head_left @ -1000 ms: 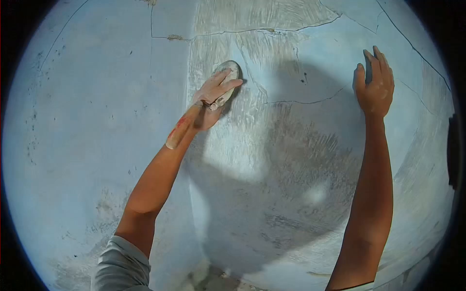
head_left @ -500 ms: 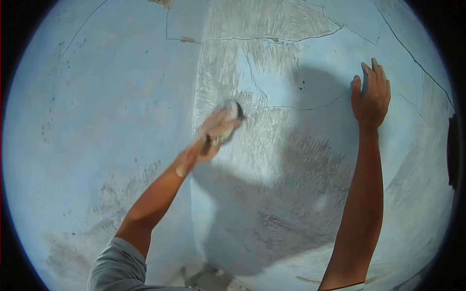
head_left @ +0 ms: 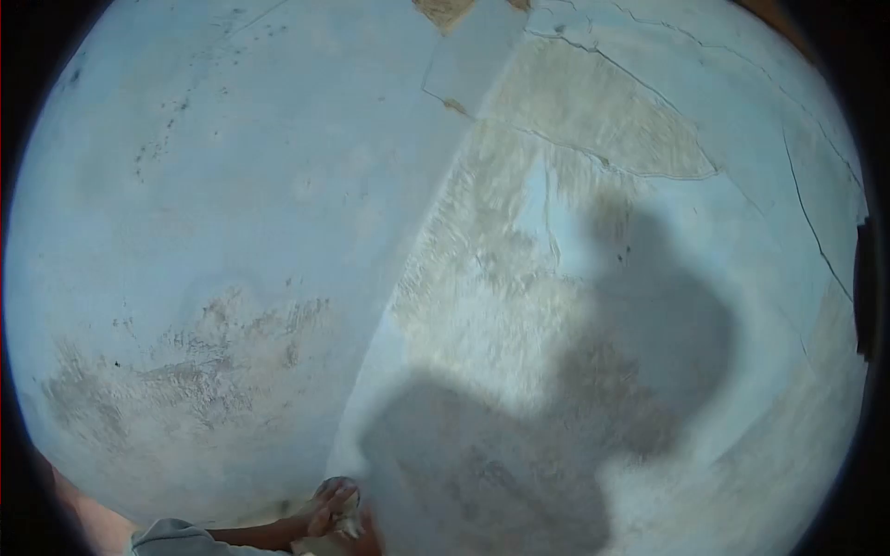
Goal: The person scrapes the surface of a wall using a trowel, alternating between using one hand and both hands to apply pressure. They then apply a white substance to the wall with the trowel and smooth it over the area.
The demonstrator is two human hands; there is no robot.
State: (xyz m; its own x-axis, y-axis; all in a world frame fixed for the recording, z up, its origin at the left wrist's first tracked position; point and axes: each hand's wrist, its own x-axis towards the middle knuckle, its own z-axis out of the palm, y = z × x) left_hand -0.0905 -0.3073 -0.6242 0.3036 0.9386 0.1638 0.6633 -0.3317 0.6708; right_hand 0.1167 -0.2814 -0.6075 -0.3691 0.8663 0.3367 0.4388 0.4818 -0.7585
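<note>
Low in the view, my left hand (head_left: 323, 515) is closed around a small rounded tool (head_left: 342, 484), whose details are blurred and partly covered by the fingers. Just right of it is a blurred skin-toned shape (head_left: 369, 536), perhaps my right hand; its fingers cannot be made out. Above the hands stretches a pale blue wall (head_left: 324, 185) with a rough, scraped whitish band (head_left: 519, 306) right of the corner line.
Thin cracks run across the upper right of the wall. A brown chipped spot (head_left: 445, 13) shows at the top. Dark scuffs (head_left: 204, 366) mark the lower left, and a large shadow (head_left: 649, 315) falls on the right. A dark object (head_left: 864, 292) stands at the right edge.
The view has shifted and tilted. My left hand has come down from the scraped wall with the tool. My right hand has left its raised place against the wall at the right.
</note>
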